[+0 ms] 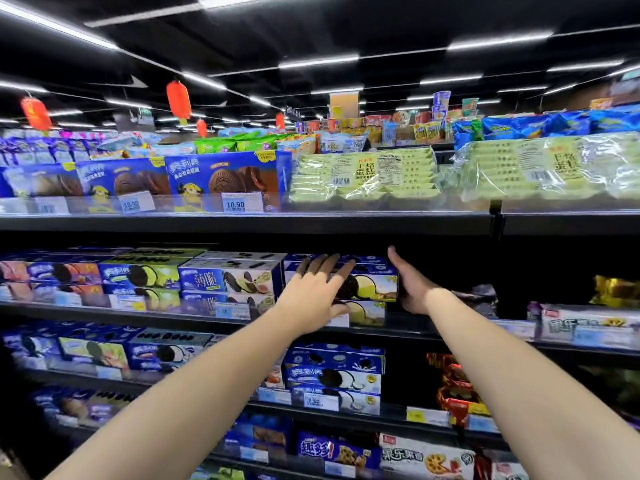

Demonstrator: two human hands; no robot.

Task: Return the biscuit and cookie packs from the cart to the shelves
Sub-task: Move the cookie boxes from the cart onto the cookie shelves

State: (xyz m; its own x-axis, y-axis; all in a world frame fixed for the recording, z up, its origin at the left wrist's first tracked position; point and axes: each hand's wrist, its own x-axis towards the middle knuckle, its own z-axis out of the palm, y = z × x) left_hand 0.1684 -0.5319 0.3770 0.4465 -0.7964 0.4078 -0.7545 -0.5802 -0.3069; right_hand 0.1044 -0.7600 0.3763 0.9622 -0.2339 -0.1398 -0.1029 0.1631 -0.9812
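Both hands are on one blue cookie box (375, 287). The left hand (313, 296) lies flat on its front, fingers straight and spread. The right hand (412, 285) has its palm against the box's right end with the thumb raised; its fingers are hidden, so I cannot tell whether they curl round it. The box sits on a matching box (369, 311) on the second shelf (138, 315). Left of the left hand stand more blue boxes (228, 280). Above the hands lie pale green cake packs (363, 174), and right of the right hand white wafer packs (588, 323).
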